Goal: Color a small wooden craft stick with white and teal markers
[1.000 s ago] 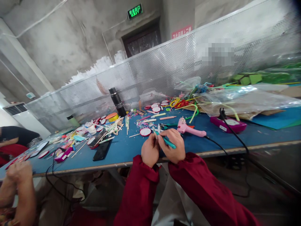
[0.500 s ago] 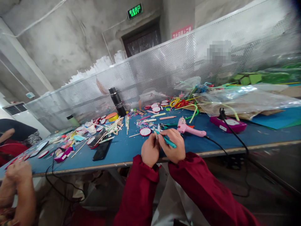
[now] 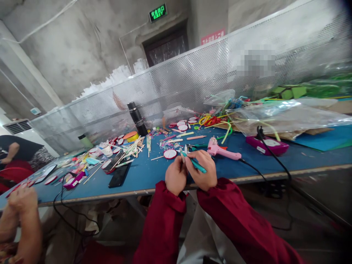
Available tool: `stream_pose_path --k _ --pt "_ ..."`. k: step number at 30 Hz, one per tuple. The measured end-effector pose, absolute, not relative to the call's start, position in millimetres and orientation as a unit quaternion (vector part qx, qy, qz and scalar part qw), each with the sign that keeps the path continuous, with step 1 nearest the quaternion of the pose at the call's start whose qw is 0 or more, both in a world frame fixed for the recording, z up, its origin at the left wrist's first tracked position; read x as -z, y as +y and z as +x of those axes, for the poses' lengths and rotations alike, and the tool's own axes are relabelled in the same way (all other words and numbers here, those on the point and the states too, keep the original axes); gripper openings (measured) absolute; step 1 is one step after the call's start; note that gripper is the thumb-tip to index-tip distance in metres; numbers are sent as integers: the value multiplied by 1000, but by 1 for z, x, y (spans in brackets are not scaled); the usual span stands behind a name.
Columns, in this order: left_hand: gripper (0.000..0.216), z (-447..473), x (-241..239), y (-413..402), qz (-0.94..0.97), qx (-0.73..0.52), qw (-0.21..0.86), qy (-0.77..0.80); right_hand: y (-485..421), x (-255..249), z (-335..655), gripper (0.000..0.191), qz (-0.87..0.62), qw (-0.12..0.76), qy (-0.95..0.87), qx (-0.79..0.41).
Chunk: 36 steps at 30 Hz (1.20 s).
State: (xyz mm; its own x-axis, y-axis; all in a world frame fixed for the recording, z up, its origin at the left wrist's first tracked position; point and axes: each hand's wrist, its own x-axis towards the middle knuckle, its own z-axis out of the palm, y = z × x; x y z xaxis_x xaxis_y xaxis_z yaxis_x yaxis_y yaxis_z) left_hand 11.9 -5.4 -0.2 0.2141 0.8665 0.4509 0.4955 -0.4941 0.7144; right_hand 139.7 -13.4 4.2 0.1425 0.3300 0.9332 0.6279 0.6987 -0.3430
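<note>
Close together at the table's front edge, my two hands work on something small. My right hand [image 3: 204,171] is closed around a teal pen [image 3: 198,166], its tip end pointing toward the left hand. My left hand [image 3: 175,176] pinches a small pale piece [image 3: 183,157] against the pen's tip; the fingers hide most of it. Just beyond my left hand lies a round white disc with a red rim [image 3: 170,154]. A pink glue gun [image 3: 226,151] rests right of my right hand, with a teal-handled tool [image 3: 196,147] beside it.
A purple box [image 3: 268,145] with a black cable sits at the right. A black phone [image 3: 119,176], wooden sticks [image 3: 134,148] and a black bottle [image 3: 137,119] lie or stand to the left. A perforated screen [image 3: 176,84] runs behind. A co-worker's hands [image 3: 23,200] are at far left.
My hands stay almost still, with the pen and pale piece held as before. At the far left, another person's arm and body have shifted slightly.
</note>
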Motion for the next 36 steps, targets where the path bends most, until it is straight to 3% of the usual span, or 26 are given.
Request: stream_pose_path --k 36 --pt "22 12 -1 -6 750 -416 214 468 -15 -5 139 9 -392 659 -631 117"
